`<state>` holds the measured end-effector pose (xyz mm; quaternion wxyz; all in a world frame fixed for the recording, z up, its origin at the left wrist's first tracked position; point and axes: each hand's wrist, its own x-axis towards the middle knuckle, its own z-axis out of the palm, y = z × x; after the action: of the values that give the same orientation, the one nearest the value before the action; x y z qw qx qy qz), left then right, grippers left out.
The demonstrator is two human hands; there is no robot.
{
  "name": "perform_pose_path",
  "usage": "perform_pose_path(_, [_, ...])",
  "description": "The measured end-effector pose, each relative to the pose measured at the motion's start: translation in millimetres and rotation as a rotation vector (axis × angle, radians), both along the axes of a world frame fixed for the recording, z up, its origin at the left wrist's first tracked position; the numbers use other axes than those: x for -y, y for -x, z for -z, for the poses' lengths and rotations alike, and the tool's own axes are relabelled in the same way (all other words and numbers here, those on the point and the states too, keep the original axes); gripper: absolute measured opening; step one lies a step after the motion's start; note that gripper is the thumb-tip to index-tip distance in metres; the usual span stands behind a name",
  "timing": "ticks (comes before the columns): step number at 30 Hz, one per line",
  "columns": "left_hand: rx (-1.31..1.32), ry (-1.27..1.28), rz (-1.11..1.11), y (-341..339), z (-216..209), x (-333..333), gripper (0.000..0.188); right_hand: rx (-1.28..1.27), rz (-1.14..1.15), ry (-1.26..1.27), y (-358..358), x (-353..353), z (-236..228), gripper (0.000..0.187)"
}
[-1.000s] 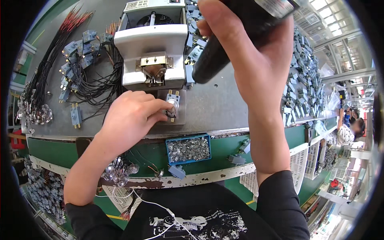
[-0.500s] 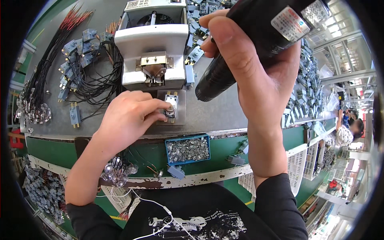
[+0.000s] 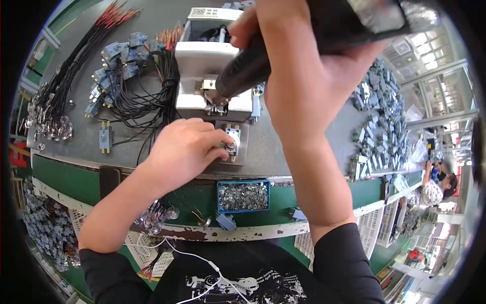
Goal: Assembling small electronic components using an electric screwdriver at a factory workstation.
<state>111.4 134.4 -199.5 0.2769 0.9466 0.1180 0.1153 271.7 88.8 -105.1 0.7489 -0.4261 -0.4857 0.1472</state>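
My right hand (image 3: pixel 309 91) is wrapped round a thick black electric screwdriver (image 3: pixel 248 68), held tilted. Its narrow end reaches down to the front outlet of a white screw feeder (image 3: pixel 205 55); the bit is hard to make out there. My left hand (image 3: pixel 185 149) pinches a small switch housing (image 3: pixel 233 137) between thumb and forefinger. Brass-coloured terminals stick out at the housing's top and bottom. Beneath it lies a flat metal plate (image 3: pixel 244 139) on the grey bench, just in front of the feeder.
A blue tray (image 3: pixel 218 202) of small metal parts sits at the bench's front edge. Wired grey switches (image 3: pixel 119 58) and black cables with red ends (image 3: pixel 76 66) lie left. A large pile of grey switches (image 3: pixel 382 121) covers the right. Another person (image 3: pixel 436 185) is at far right.
The screwdriver has moved left, its end going from beside the feeder to the feeder's outlet. My left hand stays on the switch housing. The whole view has shifted slightly.
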Motion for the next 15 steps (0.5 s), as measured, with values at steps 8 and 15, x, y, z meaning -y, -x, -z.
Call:
perform_pose_path(8, [0.069,-0.039,0.014,6,11,-1,0.019,0.024,-0.07,-0.048,28,-19,8,0.034])
perform_pose_path(15, [0.126,-0.067,0.022,0,11,2,0.02,-0.06,-0.133,0.169,20,-14,-12,0.058])
